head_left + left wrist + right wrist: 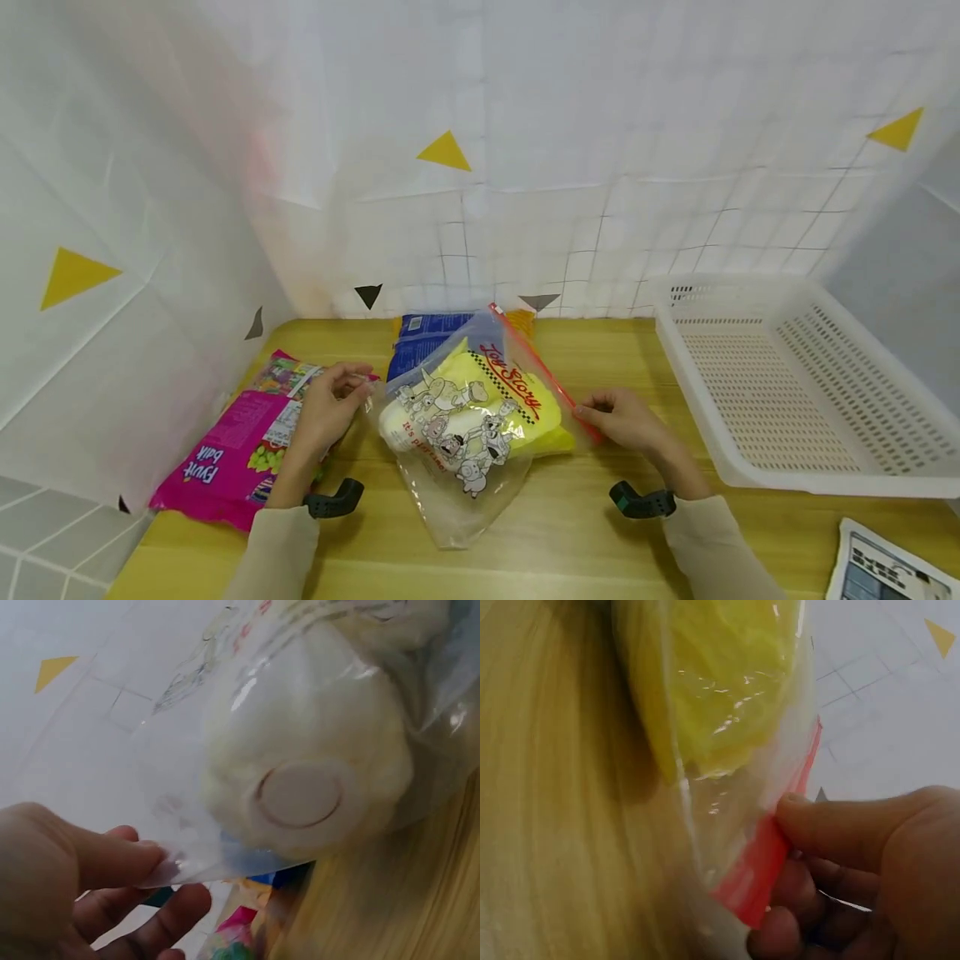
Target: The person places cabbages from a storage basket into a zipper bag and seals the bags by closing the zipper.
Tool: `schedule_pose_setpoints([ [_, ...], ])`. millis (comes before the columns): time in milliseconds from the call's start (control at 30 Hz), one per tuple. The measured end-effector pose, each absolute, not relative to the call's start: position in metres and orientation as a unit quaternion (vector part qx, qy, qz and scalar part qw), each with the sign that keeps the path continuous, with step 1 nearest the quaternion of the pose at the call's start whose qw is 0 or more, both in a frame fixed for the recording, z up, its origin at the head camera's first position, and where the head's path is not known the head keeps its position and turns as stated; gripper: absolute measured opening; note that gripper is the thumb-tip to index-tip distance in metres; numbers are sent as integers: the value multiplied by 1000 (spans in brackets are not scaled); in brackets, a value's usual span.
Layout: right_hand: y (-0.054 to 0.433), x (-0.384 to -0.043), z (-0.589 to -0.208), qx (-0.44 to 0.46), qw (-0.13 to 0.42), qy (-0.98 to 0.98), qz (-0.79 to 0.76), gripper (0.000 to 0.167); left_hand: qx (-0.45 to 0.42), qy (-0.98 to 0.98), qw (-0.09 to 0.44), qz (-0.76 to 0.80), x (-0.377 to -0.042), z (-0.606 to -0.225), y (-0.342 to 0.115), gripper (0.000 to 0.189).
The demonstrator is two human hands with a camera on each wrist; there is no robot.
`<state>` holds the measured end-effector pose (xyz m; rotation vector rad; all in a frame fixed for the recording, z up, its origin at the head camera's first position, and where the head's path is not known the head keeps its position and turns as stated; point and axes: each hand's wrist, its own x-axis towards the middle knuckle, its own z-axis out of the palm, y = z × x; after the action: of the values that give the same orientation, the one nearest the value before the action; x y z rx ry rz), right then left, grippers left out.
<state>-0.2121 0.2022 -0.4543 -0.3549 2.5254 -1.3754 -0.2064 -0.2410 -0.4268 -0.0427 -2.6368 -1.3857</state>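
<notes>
A clear zip bag (pixel 450 517) with Toy Story lettering, cartoon figures and a red zip strip (pixel 551 375) is held tilted over the table. Inside lie a yellow package (pixel 551 408) and a whitish bulky thing (pixel 307 742) with a round flat end. My left hand (pixel 333 404) pinches the bag's left corner between thumb and fingers, as the left wrist view also shows. At the other side, my right hand (pixel 618 417) pinches the near end of the red strip, thumb on top. Part of the yellow package hides behind the print.
A magenta snack bag (pixel 225 450) lies at the left, beside my left forearm. Behind the zip bag is a blue package (pixel 427 333), partly covered. A white plastic basket (pixel 712 417) stands at the right, and a printed packet (pixel 885 567) lies at the near right corner.
</notes>
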Motion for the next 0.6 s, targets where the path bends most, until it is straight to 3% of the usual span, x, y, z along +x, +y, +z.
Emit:
schedule_pose_setpoints([
  [233, 223, -208, -443, -299, 233, 775, -505, 20, -25, -854, 128, -504, -214, -429, -230, 26],
  [367, 227, -206, -437, -315, 281, 750, -510, 21, -64, -843, 89, -526, -218, -432, -227, 33],
  [500, 218, -210, -443, -220, 235, 812, -487, 27, -95, -857, -12, -507, -224, -441, -224, 49],
  [600, 210, -214, -452, -153, 178, 835, -498, 36, -78, -868, -56, -488, -226, -446, -222, 56],
])
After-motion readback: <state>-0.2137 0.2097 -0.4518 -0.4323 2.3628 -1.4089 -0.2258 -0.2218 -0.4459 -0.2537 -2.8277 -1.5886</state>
